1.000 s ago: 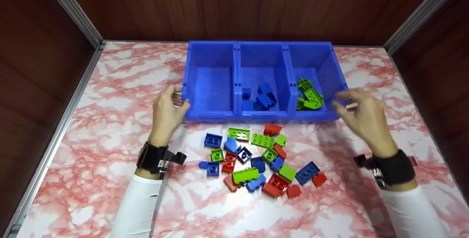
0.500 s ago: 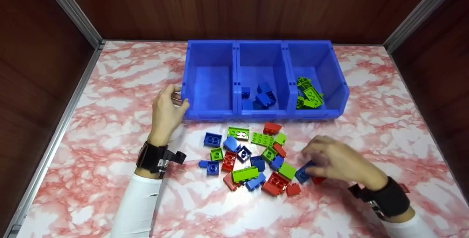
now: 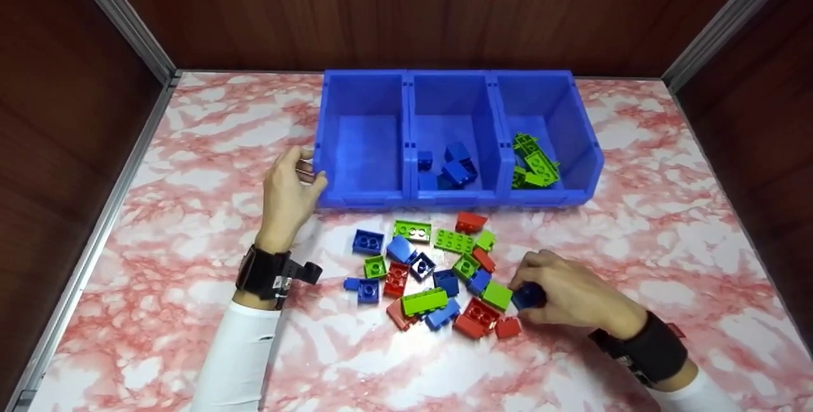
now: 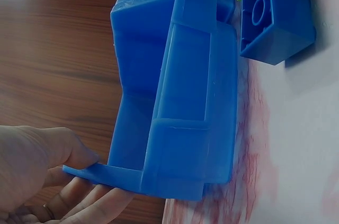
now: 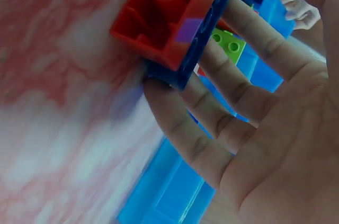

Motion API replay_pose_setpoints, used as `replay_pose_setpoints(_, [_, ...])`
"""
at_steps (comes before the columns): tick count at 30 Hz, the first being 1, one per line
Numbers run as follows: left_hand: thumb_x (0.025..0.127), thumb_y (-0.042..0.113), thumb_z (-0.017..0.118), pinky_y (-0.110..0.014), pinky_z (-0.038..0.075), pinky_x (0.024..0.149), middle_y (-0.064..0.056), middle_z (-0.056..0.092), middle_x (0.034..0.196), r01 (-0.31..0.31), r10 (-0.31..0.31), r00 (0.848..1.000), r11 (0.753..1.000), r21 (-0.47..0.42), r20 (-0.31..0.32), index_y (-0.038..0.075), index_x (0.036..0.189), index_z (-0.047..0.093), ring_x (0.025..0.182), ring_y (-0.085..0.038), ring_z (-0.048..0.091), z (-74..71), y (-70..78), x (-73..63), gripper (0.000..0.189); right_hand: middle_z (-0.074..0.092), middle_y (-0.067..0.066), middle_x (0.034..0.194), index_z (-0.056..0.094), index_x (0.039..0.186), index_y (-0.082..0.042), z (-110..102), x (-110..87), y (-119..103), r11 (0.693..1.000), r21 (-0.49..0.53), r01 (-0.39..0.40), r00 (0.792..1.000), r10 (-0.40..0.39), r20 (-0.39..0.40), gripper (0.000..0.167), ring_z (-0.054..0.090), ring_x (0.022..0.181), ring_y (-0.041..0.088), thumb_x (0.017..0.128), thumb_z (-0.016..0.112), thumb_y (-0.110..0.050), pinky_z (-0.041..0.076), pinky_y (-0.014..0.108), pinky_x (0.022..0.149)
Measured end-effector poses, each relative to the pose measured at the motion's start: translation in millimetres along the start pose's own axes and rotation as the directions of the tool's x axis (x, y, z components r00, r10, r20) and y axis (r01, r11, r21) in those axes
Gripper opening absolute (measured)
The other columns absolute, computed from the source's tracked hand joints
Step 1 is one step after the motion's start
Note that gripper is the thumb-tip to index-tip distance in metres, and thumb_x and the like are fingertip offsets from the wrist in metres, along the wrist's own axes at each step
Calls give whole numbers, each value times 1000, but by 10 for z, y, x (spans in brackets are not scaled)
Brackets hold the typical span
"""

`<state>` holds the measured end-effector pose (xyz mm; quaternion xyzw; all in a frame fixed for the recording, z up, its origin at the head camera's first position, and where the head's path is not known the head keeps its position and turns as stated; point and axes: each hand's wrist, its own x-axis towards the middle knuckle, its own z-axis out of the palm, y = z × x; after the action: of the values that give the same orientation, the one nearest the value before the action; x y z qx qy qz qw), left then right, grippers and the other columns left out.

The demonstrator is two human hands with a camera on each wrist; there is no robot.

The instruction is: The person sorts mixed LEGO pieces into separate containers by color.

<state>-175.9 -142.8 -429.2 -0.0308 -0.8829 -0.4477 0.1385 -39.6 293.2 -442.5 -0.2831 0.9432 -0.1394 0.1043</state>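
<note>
My left hand (image 3: 289, 193) grips the left side wall of a blue three-compartment storage bin (image 3: 365, 199). In the left wrist view, the thumb lies on the rim and the fingers curl beneath it. My right hand (image 3: 571, 291) is at the right of a loose pile of toy building bricks, its fingers curled round a dark blue brick (image 3: 528, 296). Up close in the right wrist view, fingertips touch that dark blue brick (image 5: 183, 78), and a red brick (image 5: 164, 12) sits against it. The head view hides this red brick behind the hand.
Several red, green and blue bricks, among them a long green brick (image 3: 424, 302), lie in front of the bin on the marbled tabletop (image 3: 190, 259). Blue bricks (image 3: 457, 167) occupy the middle compartment, green bricks (image 3: 540, 167) the right one. Wooden panels (image 3: 406, 12) enclose the table.
My right hand has left the bin's right side, come down toward the front and taken hold of the dark blue brick. The left hand stays on the bin, which has barely shifted.
</note>
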Motion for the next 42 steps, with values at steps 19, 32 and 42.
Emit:
replay_pose_setpoints(19, [89,-2,71,-45,63,90,-23,70,111,30,-30,999,1000,-1,18,-6,119,64,99,-36,72,-17,-4,-10,31,71,4,101,78,108,-10,-663,570,-94,972,-65,227,922,-236,-308,35,67,88,15,77,90,-23,64,31,72])
replay_pose_setpoints(32, [89,0,72,-46,62,91,-23,70,109,30,-30,999,1000,8,13,-6,119,65,97,-37,72,-13,10,-6,31,71,11,107,78,117,-8,-823,1483,-318,977,-58,204,939,-212,-271,36,66,93,28,87,83,-27,63,41,78])
replay_pose_setpoints(42, [88,0,71,-45,63,90,-22,70,108,21,-21,1000,1000,7,10,-6,117,65,96,-36,73,-9,11,10,30,72,15,112,78,119,-5,-697,1905,-216,994,-60,92,970,-103,-221,38,70,96,33,88,84,-28,64,48,80])
